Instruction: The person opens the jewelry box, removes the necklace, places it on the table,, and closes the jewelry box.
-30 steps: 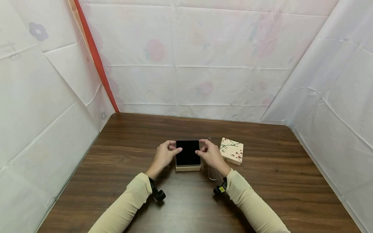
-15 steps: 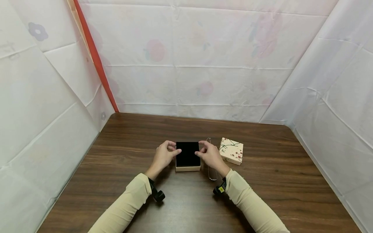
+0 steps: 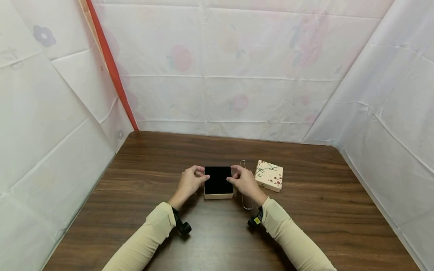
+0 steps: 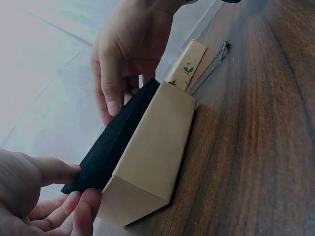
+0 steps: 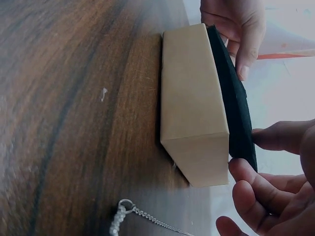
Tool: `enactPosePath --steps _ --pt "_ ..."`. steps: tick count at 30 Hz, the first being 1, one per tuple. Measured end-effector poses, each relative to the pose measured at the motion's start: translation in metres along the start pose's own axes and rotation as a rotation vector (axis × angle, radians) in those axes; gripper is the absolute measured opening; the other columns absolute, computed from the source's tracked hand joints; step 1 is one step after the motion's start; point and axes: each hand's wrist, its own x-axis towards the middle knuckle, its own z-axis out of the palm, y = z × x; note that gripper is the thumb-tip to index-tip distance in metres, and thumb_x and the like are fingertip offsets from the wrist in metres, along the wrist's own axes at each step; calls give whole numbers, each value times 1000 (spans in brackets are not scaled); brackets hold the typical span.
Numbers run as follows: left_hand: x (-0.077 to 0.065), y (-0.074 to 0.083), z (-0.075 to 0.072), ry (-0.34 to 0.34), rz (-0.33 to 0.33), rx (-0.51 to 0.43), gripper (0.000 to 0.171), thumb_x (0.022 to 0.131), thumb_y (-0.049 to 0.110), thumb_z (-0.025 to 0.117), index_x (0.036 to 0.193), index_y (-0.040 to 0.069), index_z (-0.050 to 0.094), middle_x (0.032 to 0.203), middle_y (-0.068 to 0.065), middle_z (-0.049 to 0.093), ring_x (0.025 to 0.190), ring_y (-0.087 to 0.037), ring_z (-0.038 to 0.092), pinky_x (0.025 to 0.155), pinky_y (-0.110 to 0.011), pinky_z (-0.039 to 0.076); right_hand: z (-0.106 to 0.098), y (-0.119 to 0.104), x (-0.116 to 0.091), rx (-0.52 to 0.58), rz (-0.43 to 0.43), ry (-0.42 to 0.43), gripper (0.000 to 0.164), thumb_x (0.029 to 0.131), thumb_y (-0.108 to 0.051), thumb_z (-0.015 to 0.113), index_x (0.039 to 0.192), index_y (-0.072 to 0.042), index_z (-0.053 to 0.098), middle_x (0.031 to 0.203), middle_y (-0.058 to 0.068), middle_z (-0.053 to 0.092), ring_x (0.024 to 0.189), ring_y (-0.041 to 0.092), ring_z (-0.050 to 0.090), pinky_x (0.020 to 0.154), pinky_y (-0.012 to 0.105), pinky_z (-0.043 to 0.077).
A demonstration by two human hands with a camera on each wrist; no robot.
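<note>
A black velvety pad (image 3: pixel 218 180) sits partly inside a cream box (image 3: pixel 218 196) at the middle of the table. My left hand (image 3: pixel 190 181) pinches the pad's left edge, thumb on top and fingers at the side. On the opposite edge, my right hand (image 3: pixel 245 183) holds it the same way. Both wrist views show the pad (image 4: pixel 115 140) tilted, its far part standing above the box wall (image 5: pixel 194 88). Beside the right hand lies a thin chain necklace (image 3: pixel 247 208), partly hidden by that hand.
Right of the necklace rests a cream lid (image 3: pixel 270 175) printed with branches and red flowers. The brown wood-grain table (image 3: pixel 135 210) reaches back to white sheet walls (image 3: pixel 217 98) on three sides. A red strip (image 3: pixel 112 71) runs down the back left corner.
The pad's far edge has sunk lower toward the box, and both hands have moved down slightly with it. The box, necklace and lid have stayed in place.
</note>
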Motion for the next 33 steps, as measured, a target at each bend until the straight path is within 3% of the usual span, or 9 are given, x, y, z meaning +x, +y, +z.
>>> enactPosePath --steps 17,33 --pt "-1 0 -1 -6 -6 2 33 85 16 75 113 1 65 76 -6 72 56 -10 61 55 -25 46 2 1 1 -1 7 -9 47 88 -17 71 130 0 58 72 -1 65 60 8 54 69 32 49" --pt "-2 2 -1 -29 -31 9 38 85 17 75 118 5 62 79 -5 72 62 -20 64 49 -26 44 2 1 0 1 6 -10 48 88 -17 72 132 -3 56 73 0 65 60 9 54 69 31 49"
